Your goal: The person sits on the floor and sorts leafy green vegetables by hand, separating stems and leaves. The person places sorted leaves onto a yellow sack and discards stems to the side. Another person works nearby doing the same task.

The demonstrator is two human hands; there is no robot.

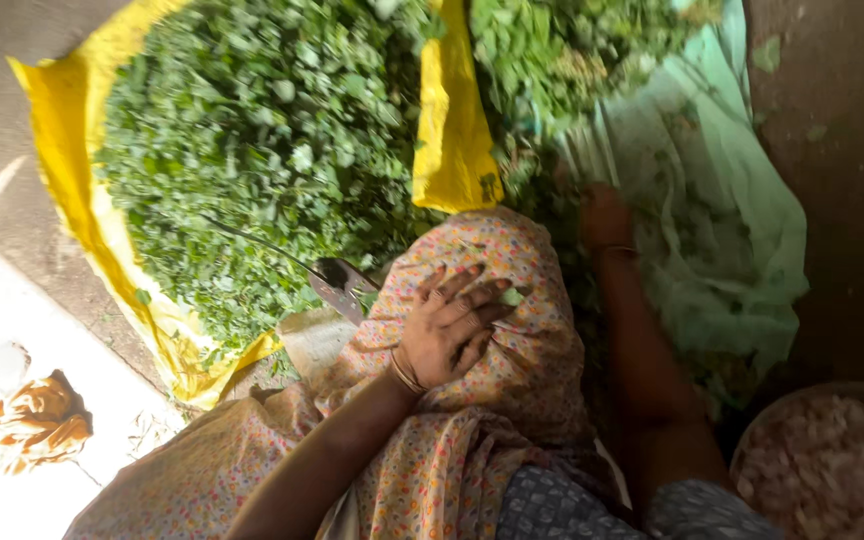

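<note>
The person sits on the floor with a knee drawn up under a floral cloth (pixel 512 330). The left hand (pixel 449 325) rests flat on that knee, fingers (pixel 472 290) spread and loose, holding nothing; a small leaf scrap lies just beside the fingertips. The right hand (pixel 604 215) reaches forward into the loose green leaves (pixel 562 60) heaped on a pale green sack (pixel 742 230). Its fingers are buried among the stems, so whether they are pinching anything cannot be told.

To the left, a larger mound of leaves (pixel 262 140) lies on a yellow sack (pixel 62 150), and a curved metal blade (pixel 337 285) stands near the knee at its edge. A bowl of pale pieces (pixel 832 460) sits at the lower right.

The leaves look light, soft and easily bruised, with thin, limp stems that would tangle together. They would likely handle best gathered in a loose bunch by the stems rather than squeezed at the leaf tops, which would crush and shed.
</note>
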